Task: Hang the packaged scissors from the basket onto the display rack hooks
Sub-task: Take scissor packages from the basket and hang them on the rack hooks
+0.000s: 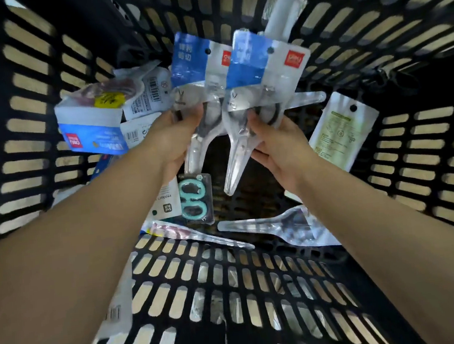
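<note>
While over basket (32,88), left hand (173,146) grips scissors pack (196,66), right hand (279,150) apparently another (263,68).

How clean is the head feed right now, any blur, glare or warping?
Head view: motion blur smears the black slotted plastic basket walls; wide-angle warp bows them; glare on the clear scissors packs held by the left hand and right hand; print mostly unreadable.

Dim basket interior (426,152), light through slots, glare on plastic packets (263,68), motion blur, wide-angle edge bending
</note>
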Demonstrator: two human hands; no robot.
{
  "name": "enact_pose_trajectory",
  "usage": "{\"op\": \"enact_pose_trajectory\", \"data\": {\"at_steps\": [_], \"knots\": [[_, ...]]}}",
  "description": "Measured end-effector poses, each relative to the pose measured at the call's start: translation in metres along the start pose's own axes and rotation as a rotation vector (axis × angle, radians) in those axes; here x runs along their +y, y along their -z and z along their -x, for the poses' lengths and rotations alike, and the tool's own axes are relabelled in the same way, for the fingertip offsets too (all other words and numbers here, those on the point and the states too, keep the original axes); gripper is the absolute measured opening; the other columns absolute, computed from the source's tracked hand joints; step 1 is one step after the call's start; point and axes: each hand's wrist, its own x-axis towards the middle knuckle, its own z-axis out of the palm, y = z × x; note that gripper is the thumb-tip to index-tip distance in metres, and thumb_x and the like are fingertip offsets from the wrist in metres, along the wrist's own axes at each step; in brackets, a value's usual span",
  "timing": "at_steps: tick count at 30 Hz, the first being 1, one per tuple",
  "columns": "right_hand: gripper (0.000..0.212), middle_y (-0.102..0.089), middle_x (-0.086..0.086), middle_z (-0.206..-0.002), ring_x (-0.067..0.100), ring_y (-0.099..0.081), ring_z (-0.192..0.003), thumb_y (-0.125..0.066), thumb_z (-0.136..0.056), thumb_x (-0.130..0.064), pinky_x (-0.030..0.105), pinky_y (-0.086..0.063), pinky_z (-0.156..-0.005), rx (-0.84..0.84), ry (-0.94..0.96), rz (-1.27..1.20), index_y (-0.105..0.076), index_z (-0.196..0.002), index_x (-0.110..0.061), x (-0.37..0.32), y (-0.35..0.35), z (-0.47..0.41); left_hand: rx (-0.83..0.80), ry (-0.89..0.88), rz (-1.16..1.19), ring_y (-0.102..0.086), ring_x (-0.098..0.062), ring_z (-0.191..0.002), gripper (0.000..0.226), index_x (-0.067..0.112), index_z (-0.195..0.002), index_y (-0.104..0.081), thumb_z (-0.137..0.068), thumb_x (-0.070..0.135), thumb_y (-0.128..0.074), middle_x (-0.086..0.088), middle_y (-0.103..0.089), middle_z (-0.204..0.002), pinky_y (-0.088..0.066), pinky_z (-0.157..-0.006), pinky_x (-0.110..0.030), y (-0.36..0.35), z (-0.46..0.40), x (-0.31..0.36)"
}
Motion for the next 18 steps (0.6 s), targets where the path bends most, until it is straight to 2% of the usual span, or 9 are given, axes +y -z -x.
{"op": "enact_pose_trajectory", "data": {"at_steps": [2,5,7,8,11,12,16,18], "knots": [[0.015,-0.069,-0.001,-0.11,0.016,-0.065,-0.104,-0.061,-0.091,-0.031,0.032,-0.051,-0.092,0.018,0.03,0.019,-0.061,-0.104,-0.024,-0.014,0.0,0.022,-0.003,-0.012,0.026,-0.063,-0.011,-0.103,0.034,0.016,-0.126,-0.055,-0.096,0.031,-0.052,0.0,-0.065,-0.118,-0.051,-0.085,-0.022,0.0,0.016,0.008],[0.015,-0.069,0.0,-0.106,0.016,-0.065,-0.102,-0.06,-0.09,-0.037,0.03,-0.054,-0.086,0.034,0.051,0.045,-0.063,-0.098,-0.024,-0.038,0.002,0.065,0.025,-0.011,0.074,-0.058,-0.014,-0.112,0.038,0.019,-0.127,-0.054,-0.093,0.037,-0.055,0.001,-0.062,-0.125,-0.046,-0.099,-0.032,-0.001,0.053,0.023],[0.02,-0.069,0.002,-0.107,0.016,-0.066,-0.1,-0.061,-0.088,-0.041,0.027,-0.054,-0.081,0.048,0.058,0.08,-0.063,-0.095,-0.022,-0.055,0.005,0.098,0.014,-0.039,0.139,-0.059,-0.017,-0.114,0.029,0.019,-0.121,-0.057,-0.095,0.032,-0.053,-0.001,-0.063,-0.124,-0.045,-0.101,-0.035,-0.004,0.088,0.041],[0.024,-0.068,0.002,-0.109,0.016,-0.065,-0.101,-0.062,-0.087,-0.043,0.027,-0.053,-0.082,0.052,0.069,0.1,-0.063,-0.096,-0.021,-0.065,0.006,0.117,0.007,-0.059,0.159,-0.058,-0.018,-0.115,0.025,0.021,-0.117,-0.058,-0.096,0.03,-0.052,-0.001,-0.063,-0.124,-0.043,-0.104,-0.038,-0.005,0.107,0.053],[0.051,-0.064,0.0,-0.119,0.016,-0.062,-0.107,-0.065,-0.081,-0.051,0.032,-0.053,-0.089,0.048,0.093,0.135,-0.058,-0.12,-0.019,-0.106,0.0,0.181,0.024,-0.132,0.226,-0.057,-0.018,-0.117,0.017,0.024,-0.109,-0.06,-0.096,0.029,-0.052,0.0,-0.064,-0.122,-0.039,-0.107,-0.041,0.0,0.174,0.101],[0.051,-0.065,-0.001,-0.118,0.016,-0.062,-0.107,-0.064,-0.081,-0.051,0.032,-0.053,-0.089,0.034,0.104,0.135,-0.058,-0.122,-0.02,-0.123,-0.003,0.204,0.031,-0.157,0.251,-0.057,-0.018,-0.117,0.016,0.023,-0.109,-0.06,-0.096,0.027,-0.051,-0.001,-0.063,-0.122,-0.039,-0.108,-0.041,0.004,0.198,0.118],[0.034,-0.066,-0.001,-0.114,0.016,-0.063,-0.105,-0.061,-0.086,-0.043,0.026,-0.051,-0.075,-0.084,0.184,0.162,-0.061,-0.113,-0.023,-0.206,-0.031,0.315,0.069,-0.273,0.302,-0.055,-0.022,-0.114,0.022,0.018,-0.119,-0.055,-0.098,0.023,-0.047,-0.003,-0.061,-0.119,-0.039,-0.107,-0.04,0.025,0.312,0.195],[0.02,-0.067,0.0,-0.111,0.018,-0.063,-0.104,-0.06,-0.088,-0.041,0.031,-0.051,-0.081,-0.162,0.262,0.195,-0.062,-0.103,-0.027,-0.251,-0.049,0.378,0.109,-0.351,0.331,-0.058,-0.023,-0.107,0.019,0.016,-0.112,-0.058,-0.097,0.024,-0.049,-0.004,-0.065,-0.11,-0.041,-0.105,-0.046,0.038,0.375,0.237]]}}
